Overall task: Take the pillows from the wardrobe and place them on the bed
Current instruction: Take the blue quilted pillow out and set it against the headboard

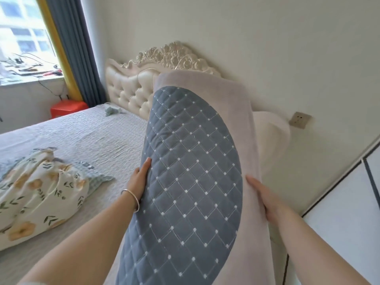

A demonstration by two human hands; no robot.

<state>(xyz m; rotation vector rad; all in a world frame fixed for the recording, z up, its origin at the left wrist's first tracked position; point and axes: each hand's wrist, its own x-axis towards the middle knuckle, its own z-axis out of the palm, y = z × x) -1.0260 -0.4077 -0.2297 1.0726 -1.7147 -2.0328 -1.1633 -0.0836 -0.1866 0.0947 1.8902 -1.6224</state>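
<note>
I hold a long pillow (193, 177) upright in front of me, over the right side of the bed (86, 136). Its face is blue-grey quilted cloth with white dots and its border is pale pink. My left hand (138, 177), with a silver bangle on the wrist, presses flat against the pillow's left edge. On the pink right edge my right hand (261, 196) grips the pillow. A floral pillow (39, 194) lies on the bed at the left. The pillow I hold hides part of the headboard.
A cream tufted headboard (131, 89) with carved top stands against the wall. A red box (67, 108) sits by the blue curtain (76, 48) and window. A wall socket (299, 119) is at right, white wardrobe panels (345, 212) at the lower right.
</note>
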